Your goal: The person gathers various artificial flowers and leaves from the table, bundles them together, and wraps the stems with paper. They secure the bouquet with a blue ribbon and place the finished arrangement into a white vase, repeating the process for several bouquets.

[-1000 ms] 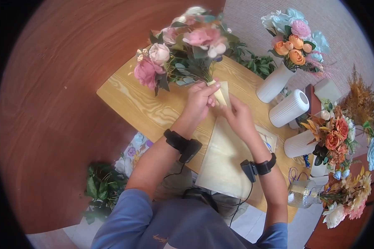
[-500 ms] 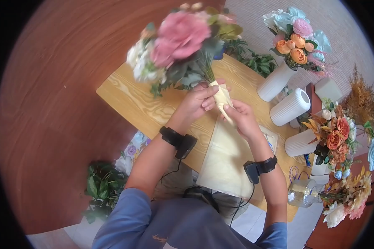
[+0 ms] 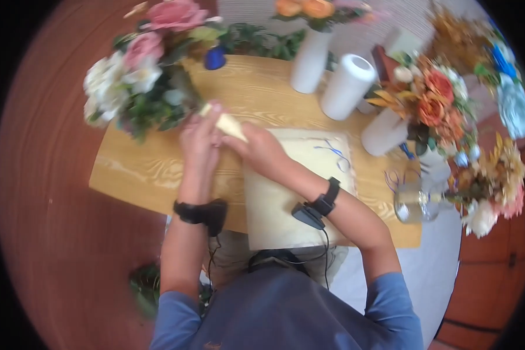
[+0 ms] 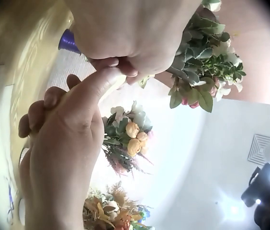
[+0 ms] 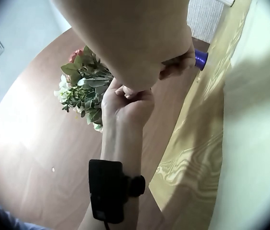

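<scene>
A bouquet with pink roses [image 3: 175, 14] and white flowers [image 3: 108, 84] tilts to the upper left in the head view. Pale yellow paper [image 3: 230, 125] is wrapped round its stems. My left hand [image 3: 199, 134] grips the stems at the flower end of the wrap. Lower on the wrap, my right hand [image 3: 261, 149] holds the paper between thumb and fingers. Both hands are close together, and the left wrist view shows the left hand [image 4: 125, 33] beside the right hand [image 4: 73, 127]. My palms hide part of the wrap.
Yellow paper sheets [image 3: 274, 204] lie on the wooden table [image 3: 134, 175] near my body, with blue ties [image 3: 335, 153] on them. A blue spool [image 3: 214, 58] stands behind the hands. White vases [image 3: 349, 87] and a glass vase [image 3: 417, 201] are on the right.
The head view has turned towards the right, so table and vases appear further left. The bouquet was rotated, showing different flowers, and the paper went from loose to wrapped closely round the stems.
</scene>
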### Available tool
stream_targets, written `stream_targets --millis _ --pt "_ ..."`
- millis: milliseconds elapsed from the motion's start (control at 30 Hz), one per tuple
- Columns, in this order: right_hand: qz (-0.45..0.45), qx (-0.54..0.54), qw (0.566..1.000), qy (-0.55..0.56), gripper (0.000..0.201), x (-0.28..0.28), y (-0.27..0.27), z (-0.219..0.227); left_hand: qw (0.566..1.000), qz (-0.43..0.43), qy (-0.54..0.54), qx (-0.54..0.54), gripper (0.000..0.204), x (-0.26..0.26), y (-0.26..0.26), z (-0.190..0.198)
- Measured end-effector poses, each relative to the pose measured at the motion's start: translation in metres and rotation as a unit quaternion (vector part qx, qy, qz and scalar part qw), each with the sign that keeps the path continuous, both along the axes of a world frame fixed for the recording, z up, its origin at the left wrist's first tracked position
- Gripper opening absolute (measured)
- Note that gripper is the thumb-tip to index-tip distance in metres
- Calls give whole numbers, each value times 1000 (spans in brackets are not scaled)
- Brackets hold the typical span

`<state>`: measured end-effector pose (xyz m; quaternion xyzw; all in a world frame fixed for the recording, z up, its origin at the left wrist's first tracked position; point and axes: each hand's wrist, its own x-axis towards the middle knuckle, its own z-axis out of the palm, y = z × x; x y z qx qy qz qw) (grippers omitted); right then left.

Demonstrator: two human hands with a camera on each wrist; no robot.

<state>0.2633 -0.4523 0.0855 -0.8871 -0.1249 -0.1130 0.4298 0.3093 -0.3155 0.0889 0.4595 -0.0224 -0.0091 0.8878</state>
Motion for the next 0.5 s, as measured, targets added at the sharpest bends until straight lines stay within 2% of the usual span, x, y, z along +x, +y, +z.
stream_targets --millis 33,67,133,167,233,300,333,367,433,500 --pt "51 44 998 -19 35 0 -2 -3 999 -26 -23 1 20 0 4 1" --pt "35 44 998 -19 35 -1 -3 -5 998 -48 -48 0 19 1 8 0" --pt "125 169 977 42 33 -3 -3 -7 995 -86 -45 -21 20 1 11 -4" --pt "115 169 978 40 33 -3 -5 -7 992 -111 -46 -42 21 2 14 -6" --pt "172 238 953 76 32 -8 -7 -4 986 -150 -62 -44 25 4 20 -14" --pt "175 229 956 55 35 -2 -8 -11 973 -192 -51 -118 29 1 23 -15" --pt "195 263 926 187 35 -3 -12 -5 965 -217 -50 -142 32 2 27 -18" --pt "210 294 878 314 35 -6 -18 0 962 -229 -48 -142 32 2 28 -20" --pt "206 311 868 328 37 -14 -27 12 941 -269 -95 -183 31 1 25 -18" --pt "307 402 773 384 39 -14 -31 8 941 -272 -92 -178 29 -3 19 -14"
